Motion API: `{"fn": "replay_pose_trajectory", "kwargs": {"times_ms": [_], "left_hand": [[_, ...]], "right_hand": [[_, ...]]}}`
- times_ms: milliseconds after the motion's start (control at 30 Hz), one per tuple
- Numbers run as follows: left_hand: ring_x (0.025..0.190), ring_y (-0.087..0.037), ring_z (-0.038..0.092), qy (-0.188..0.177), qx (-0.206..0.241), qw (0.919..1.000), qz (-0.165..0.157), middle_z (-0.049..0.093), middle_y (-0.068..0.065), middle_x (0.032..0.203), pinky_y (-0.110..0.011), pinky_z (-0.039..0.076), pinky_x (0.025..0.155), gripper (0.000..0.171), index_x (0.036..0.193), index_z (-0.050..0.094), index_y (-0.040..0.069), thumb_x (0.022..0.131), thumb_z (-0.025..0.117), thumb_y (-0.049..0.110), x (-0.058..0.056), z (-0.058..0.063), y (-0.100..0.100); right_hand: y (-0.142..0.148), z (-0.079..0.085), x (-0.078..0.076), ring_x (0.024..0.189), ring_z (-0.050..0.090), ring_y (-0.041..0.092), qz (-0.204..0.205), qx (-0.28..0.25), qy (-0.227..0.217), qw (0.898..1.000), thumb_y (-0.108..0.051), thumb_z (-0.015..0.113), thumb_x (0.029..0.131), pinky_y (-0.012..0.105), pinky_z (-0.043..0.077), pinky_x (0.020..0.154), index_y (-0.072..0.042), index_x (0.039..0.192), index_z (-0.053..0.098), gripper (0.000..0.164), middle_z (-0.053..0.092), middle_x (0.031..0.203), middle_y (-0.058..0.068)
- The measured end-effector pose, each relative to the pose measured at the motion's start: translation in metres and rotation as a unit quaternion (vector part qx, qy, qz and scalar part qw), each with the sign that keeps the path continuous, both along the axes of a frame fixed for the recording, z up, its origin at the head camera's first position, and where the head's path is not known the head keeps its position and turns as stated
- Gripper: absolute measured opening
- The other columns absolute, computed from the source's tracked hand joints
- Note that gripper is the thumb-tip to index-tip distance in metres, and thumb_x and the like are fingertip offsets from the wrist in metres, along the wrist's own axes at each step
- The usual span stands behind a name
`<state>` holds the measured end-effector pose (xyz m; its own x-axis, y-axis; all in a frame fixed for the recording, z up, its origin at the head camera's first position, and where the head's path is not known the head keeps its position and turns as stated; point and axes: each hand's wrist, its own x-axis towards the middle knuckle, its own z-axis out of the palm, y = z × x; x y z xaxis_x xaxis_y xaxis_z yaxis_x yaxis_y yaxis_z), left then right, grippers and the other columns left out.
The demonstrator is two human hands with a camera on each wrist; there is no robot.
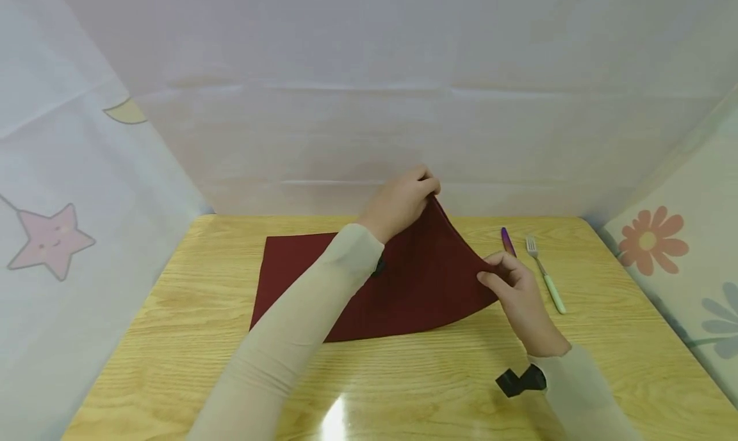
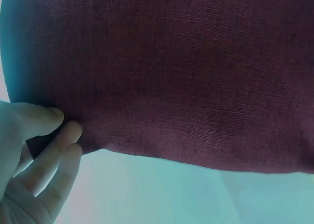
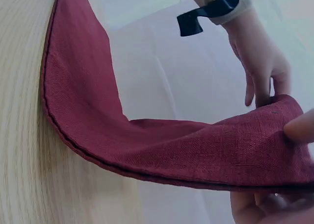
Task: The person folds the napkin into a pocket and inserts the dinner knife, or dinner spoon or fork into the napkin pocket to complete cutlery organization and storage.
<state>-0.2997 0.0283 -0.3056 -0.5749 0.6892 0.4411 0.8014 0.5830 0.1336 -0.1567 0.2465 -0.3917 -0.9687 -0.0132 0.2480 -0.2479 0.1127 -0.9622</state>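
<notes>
A dark red cloth [image 1: 426, 287] lies partly on the wooden table, its right end raised in the air. My left hand [image 1: 400, 200] pinches the far right corner, higher than the other; in the left wrist view the thumb and fingers [image 2: 66, 158] grip the cloth's edge. At the near right corner my right hand [image 1: 516, 293] holds the cloth between thumb and fingers. The right wrist view shows the cloth [image 3: 147, 145] curving up off the table, with a dark seam along its edge. Its left part stays flat, partly hidden under my left forearm.
Right of the cloth, on the wooden table [image 1: 426, 390], lie a fork [image 1: 548, 277] with a pale green handle and a purple-handled utensil [image 1: 508, 241], its lower part hidden behind my right hand. White fabric walls [image 1: 346, 140] enclose the table at the back and sides.
</notes>
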Motion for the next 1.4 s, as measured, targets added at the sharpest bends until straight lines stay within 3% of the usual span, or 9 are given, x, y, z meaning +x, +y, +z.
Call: {"fn": "replay_pose_trajectory", "kwargs": {"times_ms": [133, 233, 400, 600, 733, 1100, 1233, 1400], "left_hand": [[0.105, -0.021, 0.065, -0.016, 0.045, 0.9986, -0.022, 0.063, -0.009, 0.118, -0.023, 0.052, 0.088, 0.023, 0.115, 0.071, 0.006, 0.102, 0.054, -0.002, -0.001, 0.006, -0.003], [0.108, -0.022, 0.063, -0.044, 0.093, 0.9941, -0.032, 0.065, -0.010, 0.116, -0.025, 0.050, 0.093, 0.023, 0.111, 0.073, 0.005, 0.101, 0.054, -0.004, -0.005, 0.010, -0.007], [0.111, -0.021, 0.061, -0.108, 0.154, 0.9808, -0.052, 0.067, -0.008, 0.117, -0.027, 0.049, 0.095, 0.024, 0.108, 0.074, 0.006, 0.100, 0.054, -0.005, -0.011, 0.016, -0.018], [0.126, -0.020, 0.054, -0.211, 0.219, 0.9501, -0.072, 0.061, -0.009, 0.133, -0.029, 0.047, 0.104, 0.030, 0.106, 0.075, 0.005, 0.097, 0.048, -0.007, -0.022, 0.014, -0.046], [0.124, -0.020, 0.055, -0.226, 0.246, 0.9408, -0.060, 0.059, -0.010, 0.136, -0.032, 0.049, 0.102, 0.030, 0.105, 0.076, 0.005, 0.097, 0.049, -0.006, -0.031, 0.008, -0.075], [0.128, -0.023, 0.054, -0.250, 0.251, 0.9352, -0.015, 0.061, -0.007, 0.133, -0.044, 0.047, 0.106, 0.022, 0.102, 0.077, 0.004, 0.098, 0.056, -0.002, -0.053, -0.017, -0.164], [0.131, -0.023, 0.050, -0.270, 0.240, 0.9326, 0.004, 0.062, -0.007, 0.131, -0.046, 0.045, 0.108, 0.018, 0.099, 0.077, 0.003, 0.098, 0.059, -0.001, -0.054, -0.027, -0.193], [0.134, -0.024, 0.049, -0.290, 0.205, 0.9328, 0.062, 0.065, -0.007, 0.129, -0.049, 0.044, 0.108, 0.022, 0.095, 0.079, 0.006, 0.097, 0.059, -0.002, -0.049, -0.037, -0.226]], "right_hand": [[-0.008, 0.003, 0.005, 0.085, 0.065, 0.015, -0.054, 0.038, -0.008, 0.998, -0.010, 0.064, 0.100, 0.024, 0.056, 0.071, 0.003, 0.107, 0.062, 0.016, 0.066, 0.094, 0.001], [-0.018, 0.004, 0.010, 0.086, 0.065, 0.016, -0.072, 0.054, -0.003, 0.996, -0.016, 0.067, 0.100, 0.025, 0.056, 0.070, 0.001, 0.109, 0.064, 0.020, 0.067, 0.096, 0.003], [-0.040, 0.001, 0.014, 0.088, 0.068, 0.020, -0.031, 0.056, 0.013, 0.998, -0.013, 0.069, 0.098, 0.028, 0.058, 0.071, 0.000, 0.109, 0.066, 0.018, 0.067, 0.099, 0.009], [-0.071, -0.002, 0.010, 0.092, 0.067, 0.019, 0.014, 0.050, 0.034, 0.998, -0.006, 0.070, 0.096, 0.027, 0.059, 0.074, 0.000, 0.106, 0.068, 0.012, 0.067, 0.102, 0.013], [-0.090, 0.000, 0.008, 0.089, 0.065, 0.011, 0.020, 0.068, 0.065, 0.995, 0.001, 0.070, 0.092, 0.024, 0.057, 0.072, 0.001, 0.107, 0.071, 0.014, 0.068, 0.102, 0.013], [-0.135, 0.001, 0.000, 0.087, 0.071, 0.017, 0.036, 0.113, 0.126, 0.985, 0.002, 0.076, 0.088, 0.029, 0.060, 0.079, -0.003, 0.113, 0.074, 0.025, 0.075, 0.105, 0.008], [-0.153, -0.006, -0.002, 0.085, 0.072, 0.015, 0.062, 0.120, 0.126, 0.983, 0.000, 0.076, 0.089, 0.026, 0.060, 0.076, -0.003, 0.113, 0.074, 0.024, 0.076, 0.103, 0.008], [-0.177, -0.012, -0.004, 0.084, 0.073, 0.014, 0.092, 0.125, 0.102, 0.983, -0.001, 0.071, 0.093, 0.023, 0.059, 0.073, -0.004, 0.117, 0.073, 0.024, 0.076, 0.104, 0.008]]}}
